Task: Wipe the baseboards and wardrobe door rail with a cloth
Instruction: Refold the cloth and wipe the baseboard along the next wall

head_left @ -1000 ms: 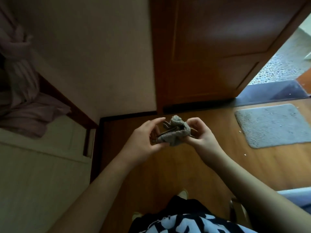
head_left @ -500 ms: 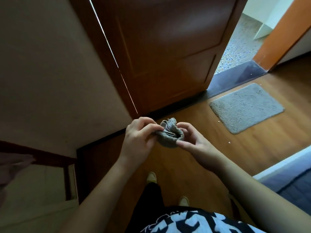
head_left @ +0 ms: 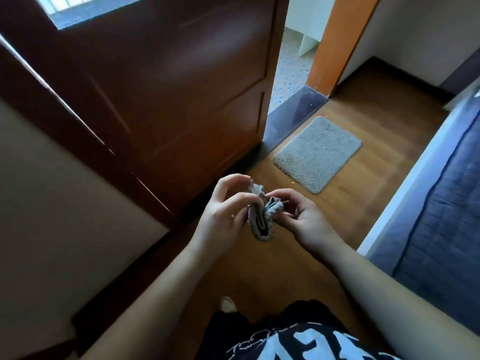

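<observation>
Folding the small grey terry cloth [head_left: 262, 216] chest-high above the wooden floor, left hand [head_left: 223, 216] and right hand [head_left: 304, 216] both pinched it; wiping unstarted, next reaching the dark baseboard [head_left: 124, 300].

Brown wood-plank floor [head_left: 376, 131] carries a grey rectangular mat [head_left: 317, 154] lying flat near the far doorway threshold, with a few pale crumbs scattered just beside the mat's near-left edge.

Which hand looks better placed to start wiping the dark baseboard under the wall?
Probably the left hand: it grips the cloth, and the baseboard is on its side. The right hand only pinches the cloth.
</observation>
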{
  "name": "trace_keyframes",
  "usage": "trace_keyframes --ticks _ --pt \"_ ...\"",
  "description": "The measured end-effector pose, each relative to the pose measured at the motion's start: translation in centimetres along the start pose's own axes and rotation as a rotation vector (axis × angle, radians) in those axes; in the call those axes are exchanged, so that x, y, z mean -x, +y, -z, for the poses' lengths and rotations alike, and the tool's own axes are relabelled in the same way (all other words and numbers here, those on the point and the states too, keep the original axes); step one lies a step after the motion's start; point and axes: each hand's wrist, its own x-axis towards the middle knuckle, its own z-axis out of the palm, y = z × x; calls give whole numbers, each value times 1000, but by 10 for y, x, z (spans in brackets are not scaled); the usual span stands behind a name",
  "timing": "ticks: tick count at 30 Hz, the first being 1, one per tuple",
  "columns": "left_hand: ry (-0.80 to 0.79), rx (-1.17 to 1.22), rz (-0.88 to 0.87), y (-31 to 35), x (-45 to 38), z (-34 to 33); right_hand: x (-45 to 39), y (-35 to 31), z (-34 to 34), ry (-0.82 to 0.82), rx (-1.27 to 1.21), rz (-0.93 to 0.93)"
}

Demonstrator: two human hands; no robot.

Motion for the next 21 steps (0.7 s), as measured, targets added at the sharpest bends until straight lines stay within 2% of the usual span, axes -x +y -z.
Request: trace_keyframes --ticks 3,6,9,13,18,21 --pt "-54 88 19 -3 -26 -21 -6 10 14 232 4 88" --pt "-103 263 140 0 -51 -51 -14 12 40 388 94 239" --pt "-181 490 331 7 -77 -83 -23 13 76 478 144 330" --pt "-252 644 530 6 -132 -131 -43 19 134 493 279 330" --pt "-401 529 729 4 -197 -198 -68 13 202 534 462 346" --pt "-479 606 936 0 -236 -229 -83 12 239 520 514 338"
